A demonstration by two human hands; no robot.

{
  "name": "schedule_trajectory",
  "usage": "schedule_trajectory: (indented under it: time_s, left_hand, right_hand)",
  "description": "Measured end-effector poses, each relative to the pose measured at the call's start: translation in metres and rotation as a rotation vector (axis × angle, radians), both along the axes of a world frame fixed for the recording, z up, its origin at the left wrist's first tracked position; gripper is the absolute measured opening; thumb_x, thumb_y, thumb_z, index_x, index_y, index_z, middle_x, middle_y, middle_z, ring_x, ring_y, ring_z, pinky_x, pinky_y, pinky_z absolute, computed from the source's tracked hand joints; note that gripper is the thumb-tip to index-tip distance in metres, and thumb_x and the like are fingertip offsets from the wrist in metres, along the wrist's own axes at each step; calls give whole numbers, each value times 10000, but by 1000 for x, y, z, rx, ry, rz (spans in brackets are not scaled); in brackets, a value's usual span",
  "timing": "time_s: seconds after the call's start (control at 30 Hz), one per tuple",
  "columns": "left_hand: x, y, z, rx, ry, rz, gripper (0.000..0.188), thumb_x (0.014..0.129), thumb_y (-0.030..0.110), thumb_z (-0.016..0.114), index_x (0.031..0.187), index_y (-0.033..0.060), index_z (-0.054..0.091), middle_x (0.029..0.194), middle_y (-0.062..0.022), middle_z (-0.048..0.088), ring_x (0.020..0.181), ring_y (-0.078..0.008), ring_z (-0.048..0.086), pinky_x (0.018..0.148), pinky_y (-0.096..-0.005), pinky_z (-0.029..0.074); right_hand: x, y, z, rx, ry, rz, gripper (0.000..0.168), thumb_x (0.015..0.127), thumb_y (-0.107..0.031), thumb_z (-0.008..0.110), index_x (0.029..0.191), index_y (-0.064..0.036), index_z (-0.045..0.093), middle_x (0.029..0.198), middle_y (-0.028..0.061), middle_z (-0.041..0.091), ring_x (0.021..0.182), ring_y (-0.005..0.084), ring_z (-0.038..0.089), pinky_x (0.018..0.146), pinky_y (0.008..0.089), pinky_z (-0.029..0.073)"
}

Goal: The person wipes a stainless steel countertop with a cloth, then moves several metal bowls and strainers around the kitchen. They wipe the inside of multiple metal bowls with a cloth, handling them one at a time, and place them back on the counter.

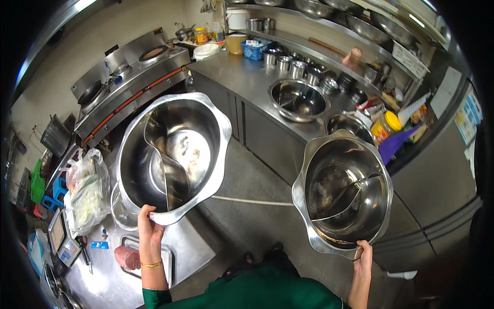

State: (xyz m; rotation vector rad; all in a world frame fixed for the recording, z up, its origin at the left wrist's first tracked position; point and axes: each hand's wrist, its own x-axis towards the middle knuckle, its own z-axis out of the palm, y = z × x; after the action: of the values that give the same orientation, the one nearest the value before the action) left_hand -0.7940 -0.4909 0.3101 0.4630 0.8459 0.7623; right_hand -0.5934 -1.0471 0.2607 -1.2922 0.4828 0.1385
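In my left hand (151, 228) is the scalloped rim of a stainless-steel hot pot (217, 177), raised above the edge of the steel worktable. An S-shaped divider (166, 170) splits its inside into two compartments. My right hand (362, 255) grips the lower rim of a second divided hot pot (300, 189), held out to the right over the floor. Its curved divider (347, 193) runs diagonally across. Both pots tip towards me, so their insides show, with pale marks or reflections on the bottoms. Neither pot holds any visible food.
A third divided pot (299, 101) sits on the steel counter (227, 73), near several small metal pots (283, 63). On the left worktable (193, 247) are raw meat (127, 257), a knife (87, 258), a scale (69, 251) and bagged vegetables (88, 197). A hose (251, 201) crosses the floor.
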Motion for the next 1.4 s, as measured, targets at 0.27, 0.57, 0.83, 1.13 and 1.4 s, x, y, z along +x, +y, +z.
schedule_trajectory:
  time_s: [0.27, 0.57, 0.83, 1.13, 1.4]
  left_hand:
    - [106, 8, -28, -3, 95, 81, 91, 725, 65, 559, 667, 80, 491, 583, -26, 507, 515, -187, 563, 516, -320, 512]
    - [225, 86, -60, 49, 183, 92, 41, 714, 99, 559, 723, 87, 520, 609, -6, 558, 458, -130, 531, 381, -230, 375]
    - [370, 314, -121, 75, 163, 33, 39, 705, 74, 537, 688, 98, 512, 583, -3, 522, 418, -138, 491, 329, -241, 313]
    - [581, 572, -125, 26, 128, -286, 38, 703, 67, 521, 725, 65, 491, 663, -32, 529, 604, -200, 557, 620, -360, 513]
    - [770, 722, -163, 60, 196, -450, 107, 694, 102, 558, 623, 120, 480, 585, 12, 482, 540, -162, 489, 518, -313, 441]
  right_hand:
    - [189, 79, 12, -18, -29, 192, 115, 703, -60, 609, 617, -87, 537, 614, -52, 453, 554, 53, 407, 512, 219, 304]
    - [364, 188, -15, -1, -33, 400, 52, 707, -61, 608, 714, -70, 557, 690, -12, 520, 655, 94, 500, 608, 231, 407]
    - [472, 415, -14, 29, -57, 310, 78, 714, -33, 593, 657, -68, 552, 654, -10, 528, 625, 98, 514, 584, 237, 409]
    - [570, 596, -13, -55, 118, 282, 128, 707, -64, 580, 606, -108, 514, 568, -73, 437, 500, 43, 387, 483, 209, 281]
    - [651, 696, -49, -67, 214, 234, 154, 682, -76, 576, 556, -123, 501, 518, -49, 432, 467, 98, 383, 479, 249, 289]
